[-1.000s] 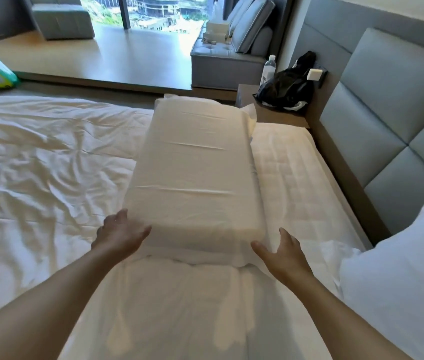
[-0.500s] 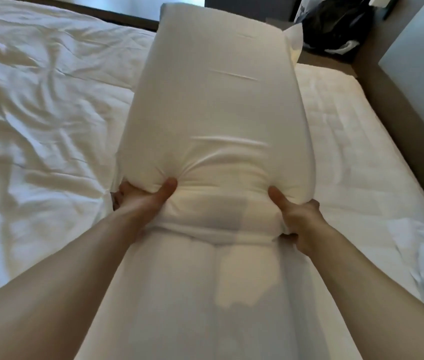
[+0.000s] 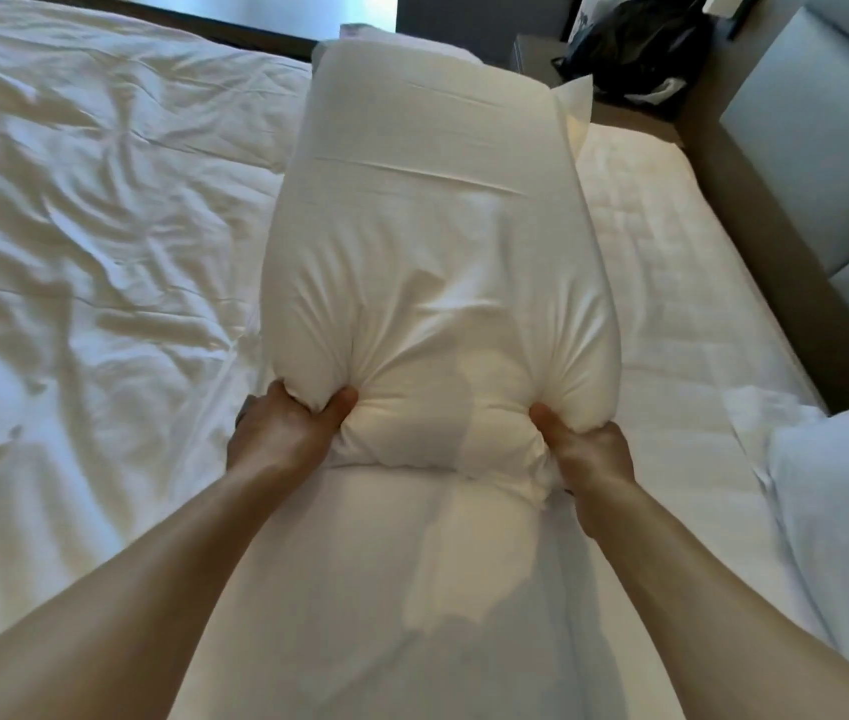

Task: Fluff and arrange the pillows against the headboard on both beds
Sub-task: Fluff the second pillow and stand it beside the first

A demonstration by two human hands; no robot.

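Observation:
A long white pillow point(image 3: 433, 210) lies lengthwise on the bed in front of me, resting on a second white pillow point(image 3: 360, 589) that runs toward me under my arms. My left hand point(image 3: 285, 433) is shut on the upper pillow's near left corner, bunching the fabric. My right hand point(image 3: 586, 449) squeezes its near right corner the same way. A third white pillow point(image 3: 848, 511) sits at the right edge, near the grey padded headboard point(image 3: 817, 132).
A rumpled white duvet point(image 3: 90, 262) covers the bed to the left. Bare mattress sheet point(image 3: 672, 304) shows between the pillows and the headboard. A black bag point(image 3: 635, 49) lies on the bedside table at the top right.
My open hands reached the pillow's near end and closed on its two corners. The grip has since deepened, puckering the fabric. The view tilted down toward the bed.

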